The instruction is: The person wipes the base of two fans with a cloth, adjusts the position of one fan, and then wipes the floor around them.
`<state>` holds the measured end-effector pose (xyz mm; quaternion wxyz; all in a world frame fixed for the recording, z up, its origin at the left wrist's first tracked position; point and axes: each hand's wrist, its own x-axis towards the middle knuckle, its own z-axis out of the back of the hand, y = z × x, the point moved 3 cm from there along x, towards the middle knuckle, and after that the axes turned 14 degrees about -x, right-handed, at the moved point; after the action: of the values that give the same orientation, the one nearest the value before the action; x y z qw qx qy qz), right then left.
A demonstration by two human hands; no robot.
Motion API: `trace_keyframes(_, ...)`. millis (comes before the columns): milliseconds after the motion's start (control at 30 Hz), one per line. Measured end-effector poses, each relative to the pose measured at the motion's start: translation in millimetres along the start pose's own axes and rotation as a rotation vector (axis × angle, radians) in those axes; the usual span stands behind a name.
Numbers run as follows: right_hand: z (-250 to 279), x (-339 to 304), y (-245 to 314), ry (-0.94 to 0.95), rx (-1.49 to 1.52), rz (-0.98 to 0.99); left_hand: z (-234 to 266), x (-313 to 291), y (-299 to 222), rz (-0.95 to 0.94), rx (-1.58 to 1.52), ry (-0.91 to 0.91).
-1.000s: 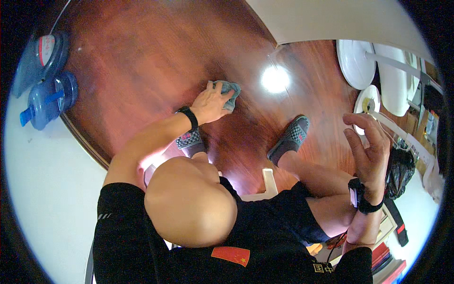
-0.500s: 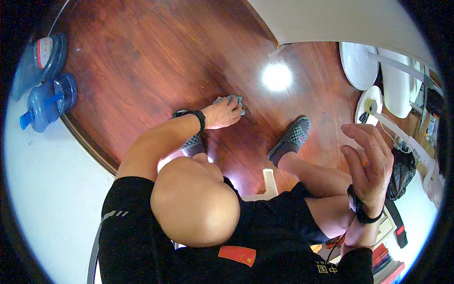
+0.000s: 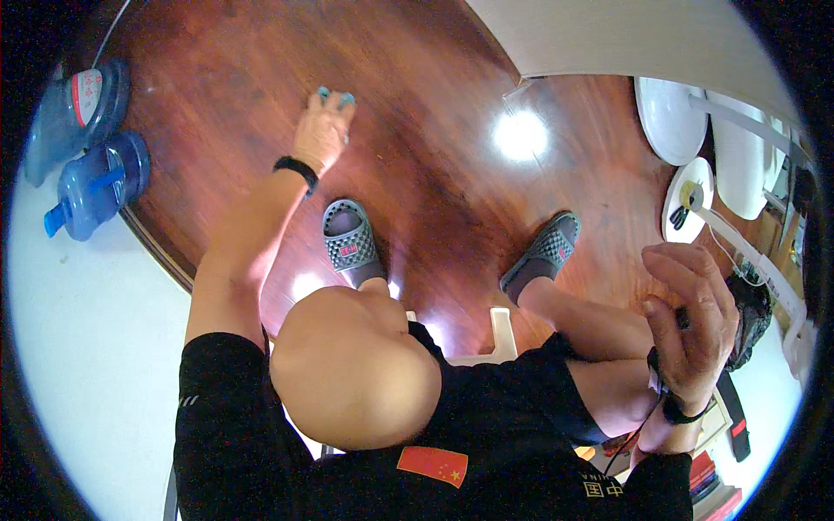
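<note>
Reaching arm, head view: out goes your left hand (image 3: 323, 135), swung away to the left since half a second ago, and it's now beyond the left slipper (image 3: 347, 239).
Left grip: your fingers are bent over the cloth (image 3: 347, 99), pressing it down; most of it is hidden, with blue-green bits peeking out at the fingertips.
Cloth spot: it's against the wooden floor (image 3: 443, 208), farther from your feet, so it now seems to be working a different stretch of boards.
Slipper: your arm had partly covered the left one; now it's in plain sight, with the right slipper (image 3: 556, 243) well apart.
Right hand: yours (image 3: 699, 317) hangs raised, fingers loosely curled, holding nothing, nearest the black bag (image 3: 754, 321); barely any change there.
Left edge: blue water jug (image 3: 91, 191) beside the wall, well clear of your reaching hand.
</note>
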<state>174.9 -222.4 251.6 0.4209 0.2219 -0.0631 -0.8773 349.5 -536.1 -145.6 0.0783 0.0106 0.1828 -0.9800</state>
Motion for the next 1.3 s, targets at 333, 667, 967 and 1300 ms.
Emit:
trace_keyframes(333, -4.9, -2.8, -9.0, -0.004, -0.005, -0.005, -60.5, -95.6, -177.2, -0.913, -0.260, 0.459)
trace_keyframes(667, 1.2, -4.4, -5.4, -0.086, -0.066, 0.186, 11.4, 57.4, -19.5, -0.070, -0.096, 0.136)
trace_keyframes(967, 7.4, -13.7, -29.5, -0.153, -0.038, 0.085, 11.0, 115.9, -27.2, -0.158, 0.185, 0.804)
trace_keyframes(1300, 29.1, -48.6, -30.0, -0.215, 0.008, 0.306, -56.0, -18.3, -179.1, 0.167, -0.044, 0.309)
